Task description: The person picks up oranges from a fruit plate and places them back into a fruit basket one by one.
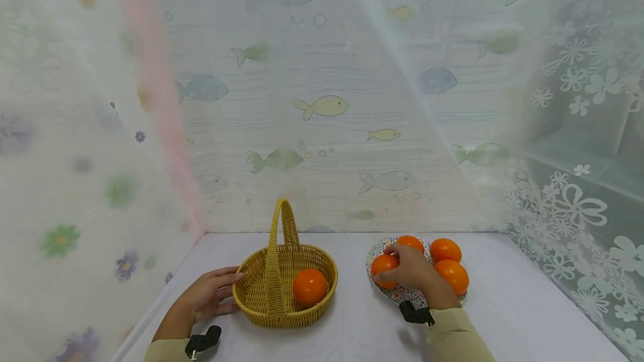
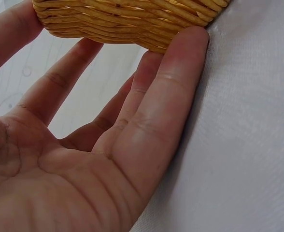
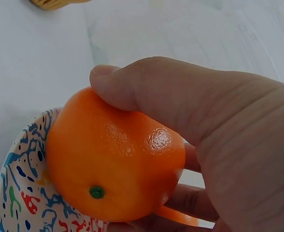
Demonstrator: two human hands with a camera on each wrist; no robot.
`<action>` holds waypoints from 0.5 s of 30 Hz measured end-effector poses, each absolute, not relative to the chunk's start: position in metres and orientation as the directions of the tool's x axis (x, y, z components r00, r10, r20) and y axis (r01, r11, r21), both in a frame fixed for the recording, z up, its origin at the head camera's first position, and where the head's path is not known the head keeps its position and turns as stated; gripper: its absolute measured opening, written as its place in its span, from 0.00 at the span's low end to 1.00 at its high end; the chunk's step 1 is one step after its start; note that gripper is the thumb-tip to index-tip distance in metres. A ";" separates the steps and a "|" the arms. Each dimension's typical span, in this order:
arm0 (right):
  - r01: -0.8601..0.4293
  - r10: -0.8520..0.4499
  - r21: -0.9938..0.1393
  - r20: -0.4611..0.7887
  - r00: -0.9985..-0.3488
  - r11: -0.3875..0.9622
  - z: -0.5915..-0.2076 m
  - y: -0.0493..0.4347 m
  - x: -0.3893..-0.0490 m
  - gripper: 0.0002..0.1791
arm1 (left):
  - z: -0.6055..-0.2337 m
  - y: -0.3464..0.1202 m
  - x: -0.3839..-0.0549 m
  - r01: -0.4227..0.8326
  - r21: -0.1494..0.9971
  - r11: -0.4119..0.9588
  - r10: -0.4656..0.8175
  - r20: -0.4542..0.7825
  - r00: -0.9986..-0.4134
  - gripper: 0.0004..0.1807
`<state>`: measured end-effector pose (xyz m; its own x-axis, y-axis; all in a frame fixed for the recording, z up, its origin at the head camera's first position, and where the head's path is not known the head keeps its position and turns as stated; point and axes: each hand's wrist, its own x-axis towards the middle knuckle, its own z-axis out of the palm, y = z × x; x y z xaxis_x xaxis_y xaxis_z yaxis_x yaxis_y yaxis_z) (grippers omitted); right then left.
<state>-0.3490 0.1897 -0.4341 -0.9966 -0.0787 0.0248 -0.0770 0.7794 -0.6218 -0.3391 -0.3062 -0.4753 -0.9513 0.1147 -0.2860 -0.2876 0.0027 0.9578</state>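
Orange (image 3: 108, 159) at the left of the plate (image 1: 401, 295) is held by the right hand (image 1: 411, 266); the left hand (image 1: 207, 293), fingers extended, touches the basket (image 1: 289, 320).

"What's the left hand (image 2: 79, 164) doing?"
"Touching the woven basket (image 2: 127, 19) with its fingertips, palm turned towards the camera."
"And the basket itself?"
"Only part of its side shows (yellow-brown strands, cut off at the top). White cloth (image 2: 248, 125) fills the right; a pale backdrop (image 2: 40, 55) shows between the fingers."
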 end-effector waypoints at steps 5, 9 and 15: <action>-0.073 -0.071 -0.616 0.029 -0.997 0.784 -0.433 0.191 -0.350 0.40 | -0.477 -0.306 -0.340 -0.292 0.957 -0.001 0.104 -0.290 -0.951 0.42; -0.087 -0.076 -0.616 0.044 -0.996 0.783 -0.432 0.191 -0.351 0.40 | -0.477 -0.306 -0.340 -0.297 0.955 -0.005 0.092 -0.295 -0.951 0.42; -0.095 -0.069 -0.610 0.066 -0.995 0.787 -0.430 0.191 -0.349 0.38 | -0.476 -0.305 -0.339 -0.300 0.954 -0.008 0.085 -0.299 -0.951 0.42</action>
